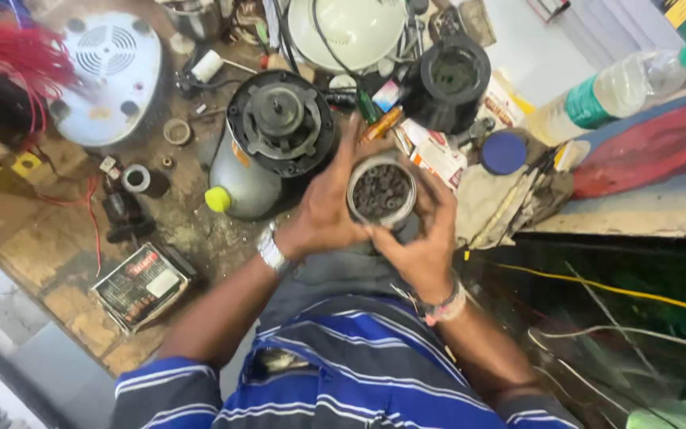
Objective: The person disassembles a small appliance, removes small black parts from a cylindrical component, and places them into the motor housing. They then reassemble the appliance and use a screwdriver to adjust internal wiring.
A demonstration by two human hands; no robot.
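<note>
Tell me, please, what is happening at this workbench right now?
A person in a blue striped shirt holds a small open jar of dark little parts between both hands: the left hand wraps its side, the right hand cups it from below. Just beyond stands an opened appliance motor base with a yellow-green knob, amid a cluttered bench of parts, a blue lid and a plastic bottle.

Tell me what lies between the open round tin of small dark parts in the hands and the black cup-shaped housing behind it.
In the head view, between the round tin and the black housing lie an orange-handled tool and a red-and-white carton.
</note>
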